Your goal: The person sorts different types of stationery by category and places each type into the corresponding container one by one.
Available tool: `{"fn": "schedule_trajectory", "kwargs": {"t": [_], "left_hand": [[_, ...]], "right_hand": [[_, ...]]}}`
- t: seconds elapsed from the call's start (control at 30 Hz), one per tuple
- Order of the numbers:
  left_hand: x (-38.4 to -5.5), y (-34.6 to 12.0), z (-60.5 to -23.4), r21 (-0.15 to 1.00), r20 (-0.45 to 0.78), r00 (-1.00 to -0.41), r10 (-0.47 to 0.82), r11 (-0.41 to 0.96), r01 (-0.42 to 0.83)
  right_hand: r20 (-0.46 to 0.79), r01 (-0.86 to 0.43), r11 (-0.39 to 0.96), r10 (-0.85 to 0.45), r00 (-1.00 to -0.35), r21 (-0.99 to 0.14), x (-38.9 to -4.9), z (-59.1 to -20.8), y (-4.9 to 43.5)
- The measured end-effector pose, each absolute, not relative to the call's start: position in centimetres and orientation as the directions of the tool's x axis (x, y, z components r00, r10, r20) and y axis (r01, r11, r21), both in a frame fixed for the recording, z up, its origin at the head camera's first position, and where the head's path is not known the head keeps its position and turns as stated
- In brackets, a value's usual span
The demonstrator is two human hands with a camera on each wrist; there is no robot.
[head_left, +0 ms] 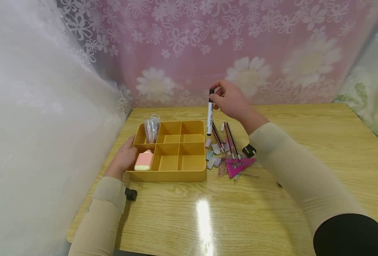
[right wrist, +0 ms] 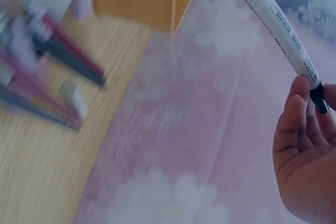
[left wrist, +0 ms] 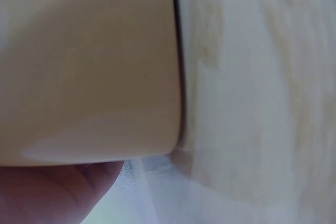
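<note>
1 box; 6 compartments; 1 marker; 4 pencils; 1 bottle; 1 magenta triangle

The place looked like a corner of a home, judging by the pink, white-flowered curtain behind, the whitish sheer sheeting on the left, and the yellowish wood-grain counter bearing a mustard-yellow six-compartment box and a magenta triangular set square.

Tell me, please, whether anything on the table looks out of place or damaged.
Nothing looks damaged that I can see. The one untidy spot is right of the yellow organizer: pencils, erasers and a pink set square lie loosely jumbled on the table, partly overlapping, rather than sorted into compartments.
</note>
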State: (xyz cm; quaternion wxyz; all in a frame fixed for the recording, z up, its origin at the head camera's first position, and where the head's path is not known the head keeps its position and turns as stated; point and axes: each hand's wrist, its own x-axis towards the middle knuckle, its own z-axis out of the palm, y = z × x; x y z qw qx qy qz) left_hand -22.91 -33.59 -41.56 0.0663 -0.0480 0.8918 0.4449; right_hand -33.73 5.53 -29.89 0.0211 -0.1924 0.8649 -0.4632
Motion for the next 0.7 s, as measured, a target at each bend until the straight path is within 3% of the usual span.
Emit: {"fn": "schedule_trajectory", "kwargs": {"t": [0.4, 0.7], "left_hand": [[-22.7, -33.7, -41.6, 0.779, -0.182, -0.982, -0.052, 0.602, -0.176], [-22.8, -33.5, -41.6, 0.788, -0.179, -0.983, -0.051, 0.591, -0.174]], "right_hand": [[0.156, -0.342, 0.385, -0.439, -0.885, -0.857, -32.7, -29.8, -3.3], [0.102, -0.374, 0.507, -0.485, -0.868, -0.776, -32.4, -32.0, -7.5]]}}
